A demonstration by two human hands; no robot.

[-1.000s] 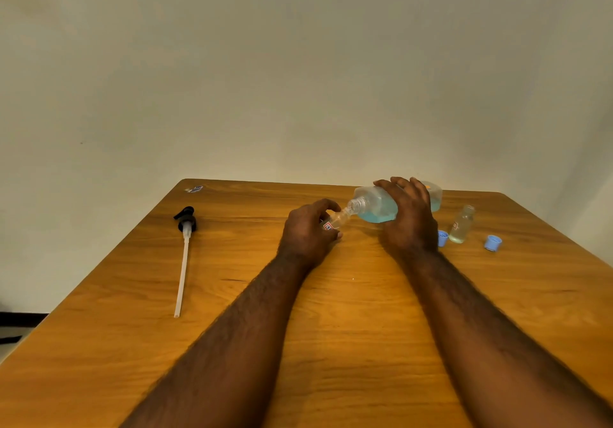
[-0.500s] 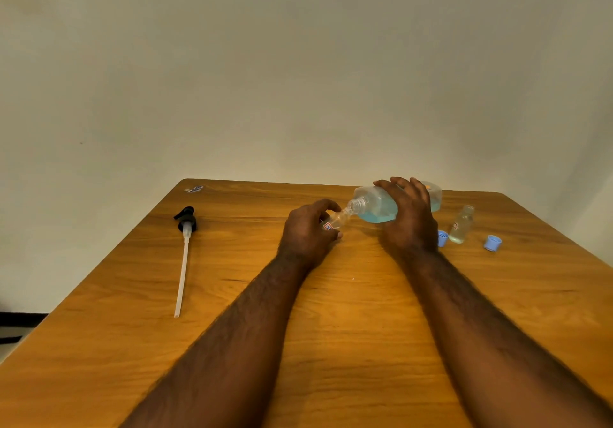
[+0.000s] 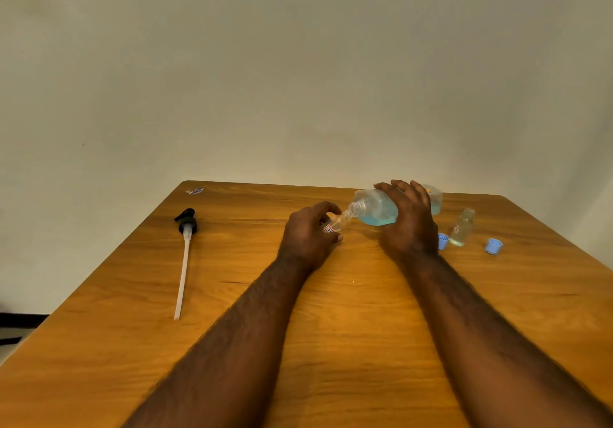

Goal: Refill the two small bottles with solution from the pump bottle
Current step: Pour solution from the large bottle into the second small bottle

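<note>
My right hand (image 3: 409, 222) grips the clear pump bottle (image 3: 376, 210), which lies tipped on its side with blue solution pooled in it. Its open neck points left and meets the mouth of a small clear bottle (image 3: 336, 223). My left hand (image 3: 306, 235) holds that small bottle tilted toward the neck; most of it is hidden by my fingers. A second small bottle (image 3: 461, 228) stands upright and uncapped to the right of my right hand. Two blue caps lie near it, one (image 3: 443, 241) by my right wrist and one (image 3: 493, 246) further right.
The black pump head with its long white tube (image 3: 183, 261) lies on the left of the wooden table (image 3: 331, 328). A small scrap of label (image 3: 195, 191) sits at the far left corner. A plain wall stands behind the table.
</note>
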